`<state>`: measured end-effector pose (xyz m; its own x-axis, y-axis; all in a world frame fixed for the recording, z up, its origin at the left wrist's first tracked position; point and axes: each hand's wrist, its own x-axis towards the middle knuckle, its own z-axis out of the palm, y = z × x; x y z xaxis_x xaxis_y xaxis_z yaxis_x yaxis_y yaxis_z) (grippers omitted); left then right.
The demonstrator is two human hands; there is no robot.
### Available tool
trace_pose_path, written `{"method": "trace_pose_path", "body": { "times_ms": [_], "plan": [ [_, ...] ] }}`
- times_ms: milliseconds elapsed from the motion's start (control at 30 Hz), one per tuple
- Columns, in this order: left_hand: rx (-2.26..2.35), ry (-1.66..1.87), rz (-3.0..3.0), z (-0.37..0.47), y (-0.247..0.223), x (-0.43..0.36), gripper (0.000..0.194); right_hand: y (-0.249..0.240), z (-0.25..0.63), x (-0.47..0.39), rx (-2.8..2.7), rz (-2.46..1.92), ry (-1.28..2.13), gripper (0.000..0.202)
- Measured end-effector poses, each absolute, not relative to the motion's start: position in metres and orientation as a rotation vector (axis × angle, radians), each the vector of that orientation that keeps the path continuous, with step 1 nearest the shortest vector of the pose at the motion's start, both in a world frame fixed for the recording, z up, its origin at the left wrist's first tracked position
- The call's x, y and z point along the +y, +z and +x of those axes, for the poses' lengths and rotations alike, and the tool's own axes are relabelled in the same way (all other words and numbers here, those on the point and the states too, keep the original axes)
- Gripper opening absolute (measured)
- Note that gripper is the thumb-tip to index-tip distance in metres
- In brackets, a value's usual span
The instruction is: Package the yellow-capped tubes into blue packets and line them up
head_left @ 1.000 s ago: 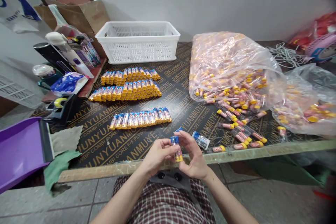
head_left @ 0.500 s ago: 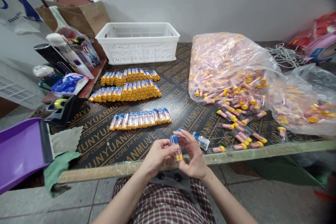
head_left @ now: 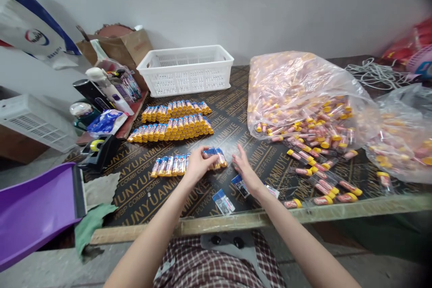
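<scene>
My left hand (head_left: 199, 162) is closed over the front row of small wrapped tubes (head_left: 172, 165), with fingers and thumb around a tube near its right part; the hand hides the middle of that row. My right hand (head_left: 245, 171) holds nothing, its fingers stretched out just right of the row's end. Under and beside the right hand lie flat clear sleeves with blue printing (head_left: 223, 202), one by itself and others partly covered by the hand. Behind are two further groups of wrapped tubes with yellow ends (head_left: 172, 128), lying side by side.
A white plastic basket (head_left: 185, 76) stands against the wall. Right of it, a large clear bag (head_left: 286, 85) spills yellow-capped tubes (head_left: 322, 187) across the board. A tape dispenser (head_left: 97, 153) and a purple dustpan (head_left: 40, 211) are at left. A wooden strip (head_left: 135, 232) edges the table.
My left hand has carried the wrapped tube from the front edge forward to the row. My right hand has let go of it and moved forward, fingers spread. The view has shifted.
</scene>
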<state>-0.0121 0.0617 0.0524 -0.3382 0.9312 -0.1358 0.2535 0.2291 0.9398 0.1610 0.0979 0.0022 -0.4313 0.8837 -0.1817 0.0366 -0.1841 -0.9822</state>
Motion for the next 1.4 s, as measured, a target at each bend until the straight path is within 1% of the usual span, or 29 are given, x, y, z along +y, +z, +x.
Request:
{"method": "trace_pose_path", "body": {
  "times_ms": [100,333,400,500,567,633,700,767,900,1000,1067,1267,1333,1400],
  "plan": [
    [2.045,0.964,1.372,-0.016,0.05,0.088,0.044,-0.002,0.148,0.113,-1.353,-1.199,1.823,0.071],
    [2.209,0.518,1.639,-0.009,0.045,0.109,0.049,-0.006,0.145,0.111,-1.353,-1.181,1.786,0.068],
    [2.252,0.508,1.68,-0.008,0.05,0.105,0.048,-0.007,0.143,0.11,-1.359,-1.192,1.767,0.068],
    [2.324,0.677,1.686,-0.005,0.057,0.086,0.039,-0.004,0.148,0.112,-1.366,-1.21,1.703,0.066],
    [2.269,0.735,1.678,-0.003,0.053,0.064,0.032,-0.001,0.162,0.119,-1.398,-1.212,1.576,0.069],
    [2.146,0.621,1.666,-0.001,0.041,0.037,0.031,0.002,0.188,0.129,-1.537,-1.237,1.279,0.069],
    [2.08,0.447,1.621,0.001,0.023,0.012,0.03,0.003,0.222,0.141,-1.723,-1.296,0.879,0.059],
    [2.1,0.395,1.601,0.004,0.006,-0.005,0.026,0.002,0.257,0.153,-1.783,-1.362,0.681,0.051],
    [2.112,0.457,1.6,0.004,-0.008,-0.016,0.013,0.001,0.317,0.164,-1.825,-1.519,0.424,0.04],
    [2.092,0.508,1.568,0.001,-0.009,-0.013,0.014,-0.001,0.346,0.162,-1.874,-1.638,0.246,0.033],
    [2.063,0.589,1.524,-0.002,-0.008,-0.012,0.014,-0.004,0.357,0.16,-1.929,-1.694,0.187,0.028],
    [1.835,0.97,1.313,-0.001,-0.008,-0.011,0.014,-0.013,0.36,0.155,-2.129,-1.676,0.219,0.013],
    [1.813,1.037,1.244,0.0,-0.009,-0.01,0.011,-0.012,0.353,0.153,-2.16,-1.629,0.252,0.015],
    [1.799,1.067,1.185,0.001,-0.01,-0.01,0.016,-0.008,0.342,0.148,-2.18,-1.569,0.309,0.021]
  ]
}}
